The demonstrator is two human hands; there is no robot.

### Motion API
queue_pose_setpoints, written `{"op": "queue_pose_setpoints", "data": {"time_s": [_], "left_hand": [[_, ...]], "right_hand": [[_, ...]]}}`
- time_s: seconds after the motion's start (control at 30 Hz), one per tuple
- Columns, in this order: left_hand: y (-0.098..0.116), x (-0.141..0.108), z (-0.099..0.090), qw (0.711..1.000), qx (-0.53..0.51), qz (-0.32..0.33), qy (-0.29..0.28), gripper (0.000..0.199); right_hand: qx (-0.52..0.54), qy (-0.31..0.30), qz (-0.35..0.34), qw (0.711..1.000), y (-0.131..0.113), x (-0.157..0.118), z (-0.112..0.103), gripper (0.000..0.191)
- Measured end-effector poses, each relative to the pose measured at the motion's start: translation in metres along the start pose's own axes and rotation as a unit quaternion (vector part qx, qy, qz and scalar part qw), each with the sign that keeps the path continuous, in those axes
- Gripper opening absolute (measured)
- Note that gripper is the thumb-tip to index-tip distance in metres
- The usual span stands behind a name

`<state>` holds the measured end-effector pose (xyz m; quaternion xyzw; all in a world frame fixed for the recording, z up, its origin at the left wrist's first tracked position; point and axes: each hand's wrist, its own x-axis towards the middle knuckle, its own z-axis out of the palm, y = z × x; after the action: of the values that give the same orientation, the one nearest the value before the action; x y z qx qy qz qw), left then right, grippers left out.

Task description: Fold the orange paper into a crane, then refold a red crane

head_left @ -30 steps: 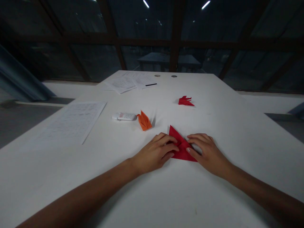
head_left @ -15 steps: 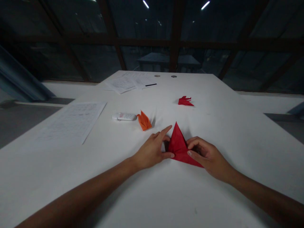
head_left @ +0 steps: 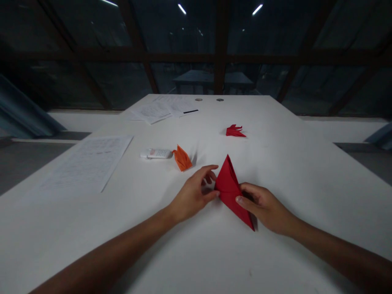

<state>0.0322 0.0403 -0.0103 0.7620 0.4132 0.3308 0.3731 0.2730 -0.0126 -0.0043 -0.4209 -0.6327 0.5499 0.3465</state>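
Note:
A folded red paper (head_left: 230,188) stands tilted above the white table, its peak pointing up and a long corner pointing down to the right. My right hand (head_left: 266,207) pinches its right side between thumb and fingers. At its left edge is my left hand (head_left: 193,192), the thumb tip touching the paper and the fingers curved apart from the thumb. An orange folded paper figure (head_left: 183,158) lies beyond my left hand, next to a white tube-like item (head_left: 157,153). Farther back sits a small red folded figure (head_left: 235,131).
Written sheets (head_left: 88,161) lie at the left of the white table (head_left: 294,171). More papers (head_left: 153,111) and a black pen (head_left: 190,111) are near the far edge, with two round discs (head_left: 219,99) beside them. Dark windows stand behind.
The red paper has turned, its lower right corner swinging down and toward me. My left fingers have come off its face to its left edge. The view has shifted slightly.

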Motion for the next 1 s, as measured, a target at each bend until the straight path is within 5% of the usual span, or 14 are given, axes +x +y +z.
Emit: {"op": "queue_pose_setpoints", "data": {"time_s": [0.1, 0.27, 0.7, 1.0], "left_hand": [[0.005, -0.001, 0.007, 0.996, 0.041, -0.011, 0.083, 0.045], [0.018, -0.005, 0.011, 0.999, -0.039, -0.006, -0.013, 0.005], [0.025, -0.010, 0.011, 0.995, -0.087, -0.009, -0.049, 0.026], [0.033, -0.013, 0.016, 0.999, -0.013, 0.019, -0.038, 0.009]], "right_hand": [[0.028, 0.007, -0.022, 0.999, -0.001, -0.002, 0.006, 0.028], [0.067, 0.003, -0.040, 0.997, 0.002, -0.004, 0.012, 0.033], [0.063, 0.024, -0.023, 0.997, 0.005, -0.003, 0.015, 0.029], [0.038, 0.063, 0.000, 0.997, -0.009, -0.007, 0.019, 0.035]]}}
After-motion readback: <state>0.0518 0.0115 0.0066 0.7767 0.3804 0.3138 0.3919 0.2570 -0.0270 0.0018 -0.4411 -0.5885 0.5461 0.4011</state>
